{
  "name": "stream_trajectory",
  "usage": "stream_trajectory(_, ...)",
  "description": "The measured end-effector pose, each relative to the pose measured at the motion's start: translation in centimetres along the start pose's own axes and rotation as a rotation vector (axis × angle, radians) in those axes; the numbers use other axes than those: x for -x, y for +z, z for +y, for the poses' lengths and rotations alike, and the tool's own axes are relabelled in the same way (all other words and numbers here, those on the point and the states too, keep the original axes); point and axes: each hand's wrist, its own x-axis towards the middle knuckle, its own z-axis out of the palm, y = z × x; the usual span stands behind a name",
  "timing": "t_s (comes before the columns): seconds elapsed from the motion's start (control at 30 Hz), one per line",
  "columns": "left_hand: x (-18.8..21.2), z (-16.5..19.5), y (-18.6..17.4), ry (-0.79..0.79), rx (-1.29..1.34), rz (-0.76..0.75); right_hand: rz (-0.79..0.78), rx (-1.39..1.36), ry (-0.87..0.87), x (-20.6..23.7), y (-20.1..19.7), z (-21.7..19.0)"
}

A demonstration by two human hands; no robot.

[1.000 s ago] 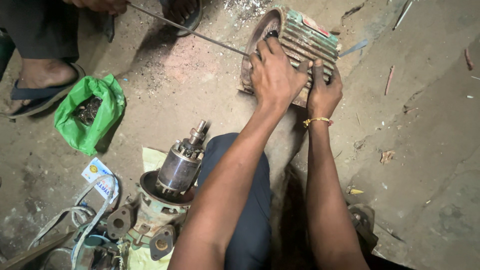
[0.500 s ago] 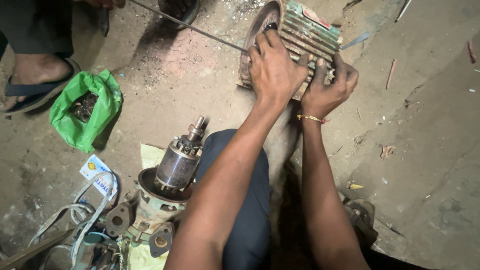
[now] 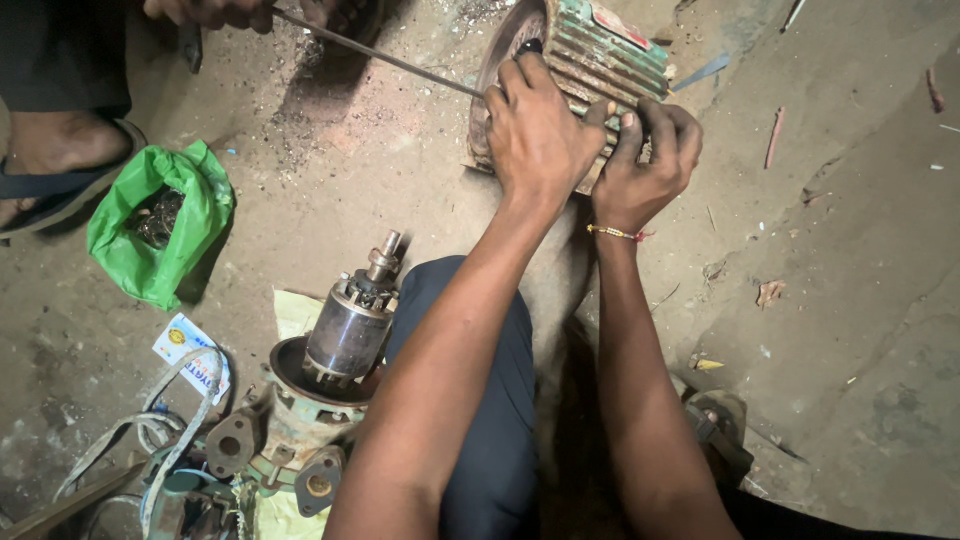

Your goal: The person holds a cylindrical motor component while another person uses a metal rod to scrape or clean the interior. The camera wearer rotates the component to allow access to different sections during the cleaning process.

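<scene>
Since a moment ago the right hand [image 3: 648, 150] has curled tighter onto the ribbed motor housing [image 3: 600, 60] lying on the floor, beside the gripping left hand [image 3: 540, 135], so both brace it against another person's rod [image 3: 380, 55].

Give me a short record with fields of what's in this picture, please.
Place: dirt floor
Left hand: pressed on the end of a ribbed green motor housing
Right hand: gripping the housing's near side
Other person: hand holding a thin metal rod against the housing; sandalled foot
Nearby: green bag, rotor standing in a casing
</scene>
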Motion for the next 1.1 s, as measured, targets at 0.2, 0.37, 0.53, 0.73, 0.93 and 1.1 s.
stream_trajectory(0.2,0.15,-0.07,0.09,-0.002,0.013,0.001,0.008,-0.013,-0.023,0.02,-0.06,-0.40)
stream_trajectory(0.37,0.09,-0.17,0.09,0.014,0.009,0.021,0.013,-0.066,-0.047,-0.08,-0.11,-0.70)
stream_trajectory(0.53,0.06,-0.18,0.14,0.000,0.021,-0.012,-0.006,-0.075,-0.050,-0.25,-0.19,-1.01)
stream_trajectory(0.73,0.05,-0.28,0.48,0.030,0.014,0.019,-0.007,-0.059,-0.014,-0.27,-0.20,-0.98)
stream_trajectory(0.93,-0.07,-0.51,0.74,0.024,-0.006,0.001,0.003,-0.063,-0.031,-0.29,-0.03,-0.80)
stream_trajectory(1.1,-0.31,-0.55,0.87,0.003,-0.017,-0.060,0.004,-0.049,-0.033,-0.27,0.06,-0.64)
